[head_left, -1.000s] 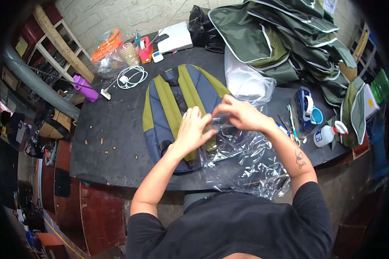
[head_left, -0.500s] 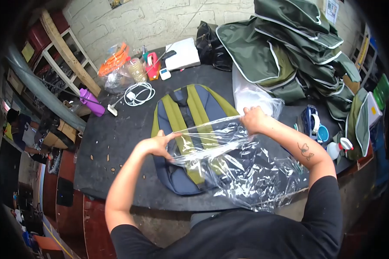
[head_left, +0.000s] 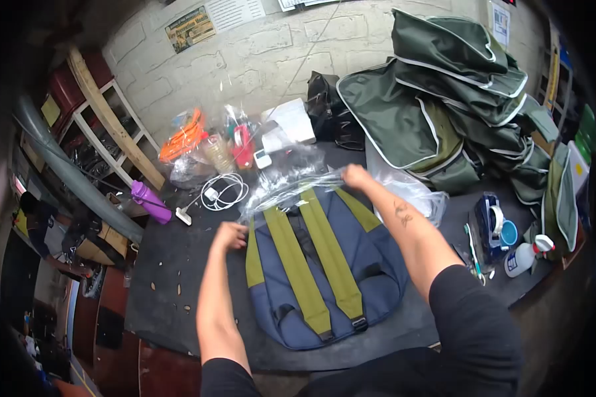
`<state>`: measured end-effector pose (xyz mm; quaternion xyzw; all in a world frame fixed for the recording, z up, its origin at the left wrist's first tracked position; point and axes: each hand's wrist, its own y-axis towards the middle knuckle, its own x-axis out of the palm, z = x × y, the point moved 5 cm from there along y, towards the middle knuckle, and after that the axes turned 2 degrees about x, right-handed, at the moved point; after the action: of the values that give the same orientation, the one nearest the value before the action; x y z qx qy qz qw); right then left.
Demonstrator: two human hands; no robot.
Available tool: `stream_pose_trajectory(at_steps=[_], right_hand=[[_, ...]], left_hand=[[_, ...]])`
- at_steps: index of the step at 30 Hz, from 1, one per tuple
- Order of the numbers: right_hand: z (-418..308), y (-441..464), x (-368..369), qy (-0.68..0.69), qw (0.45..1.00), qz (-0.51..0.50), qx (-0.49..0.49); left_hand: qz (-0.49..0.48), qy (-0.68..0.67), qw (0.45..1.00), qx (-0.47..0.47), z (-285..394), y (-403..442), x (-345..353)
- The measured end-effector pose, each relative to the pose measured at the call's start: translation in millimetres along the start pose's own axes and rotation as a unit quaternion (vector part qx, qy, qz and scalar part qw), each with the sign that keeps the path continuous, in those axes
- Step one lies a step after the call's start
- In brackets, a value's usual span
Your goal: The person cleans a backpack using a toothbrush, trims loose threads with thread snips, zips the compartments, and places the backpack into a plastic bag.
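A navy and olive backpack (head_left: 321, 264) lies flat on the black table, straps facing up and its top end away from me. A clear plastic bag (head_left: 291, 188) stretches across that top end and billows out beyond it. My left hand (head_left: 230, 236) is closed on the bag's edge at the backpack's left upper side. At the right upper corner, my right hand (head_left: 355, 176) grips the other side of the same edge. The fingertips of both hands are partly hidden.
Dark green fabric pieces with white piping (head_left: 457, 99) are piled at the right. A spray bottle (head_left: 528, 257) and tape dispenser (head_left: 493, 221) stand below them. A purple bottle (head_left: 151, 202), white cable (head_left: 224, 192) and orange bundle (head_left: 184, 135) lie left. Another person (head_left: 43, 228) is far left.
Both hands have moved the plastic bag from over the backpack's lower half to its top end, away from me. The straps and lower part now show uncovered. The view has tilted upward.
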<state>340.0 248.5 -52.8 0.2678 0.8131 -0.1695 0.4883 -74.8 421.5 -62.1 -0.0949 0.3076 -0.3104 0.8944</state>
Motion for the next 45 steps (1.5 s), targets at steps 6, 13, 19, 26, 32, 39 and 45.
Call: stream_pose_trajectory(at_steps=[6, 13, 19, 26, 32, 39, 45], right_hand=[[23.0, -46.3, 19.8, 0.379, 0.880, -0.245, 0.148], [80.6, -69.9, 41.8, 0.657, 0.557, -0.505, -0.051], [38.2, -137.1, -49.4, 0.269, 0.926, -0.125, -0.235], [-28.3, -190.9, -90.6, -0.049, 0.958, 0.006, -0.284], [3.0, -195.8, -36.7, -0.077, 0.937, -0.013, -0.340], [37.2, -216.5, 5.4, 0.005, 0.901, -0.016, -0.434], [59.3, -258.8, -10.1, 0.411, 0.880, -0.123, -0.204]], left_hand=[[-0.115, -0.295, 0.948, 0.047, -23.5, -19.8, 56.4], [-0.090, -0.512, 0.829, 0.204, 4.7, -43.2, 58.7], [0.077, -0.115, 0.959, 0.249, 13.3, -105.4, 62.3], [0.277, 0.014, 0.924, 0.263, 79.1, -108.4, 27.7], [0.378, 0.187, 0.810, 0.408, 7.5, -139.3, 61.3], [0.223, -0.060, 0.921, 0.315, -50.1, -181.9, 68.7], [0.104, 0.005, 0.963, 0.249, -51.5, -305.5, 97.3]])
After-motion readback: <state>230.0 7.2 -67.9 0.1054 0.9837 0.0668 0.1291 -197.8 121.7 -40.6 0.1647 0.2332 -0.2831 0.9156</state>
